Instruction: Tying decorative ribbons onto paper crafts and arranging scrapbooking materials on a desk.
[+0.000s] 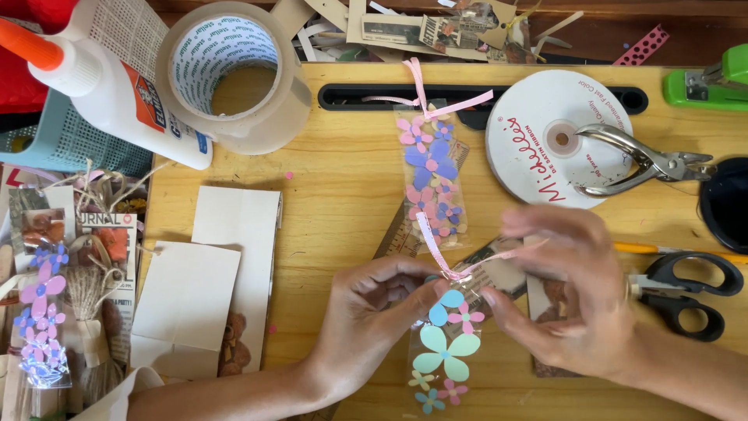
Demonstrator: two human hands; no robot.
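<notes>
Your left hand [374, 312] pinches the top of a clear bookmark with paper flowers [444, 347], near the table's [343, 195] near edge. Your right hand [573, 292], blurred, grips the pink ribbon [436, 249] tied through it. Just beyond lies a second flowered bookmark [431, 179]. Farther right sit a white ribbon spool [538, 156], a hole punch [647, 160] and black scissors [689, 292]; far left, a tape roll [234, 74] and glue bottle [109, 86].
</notes>
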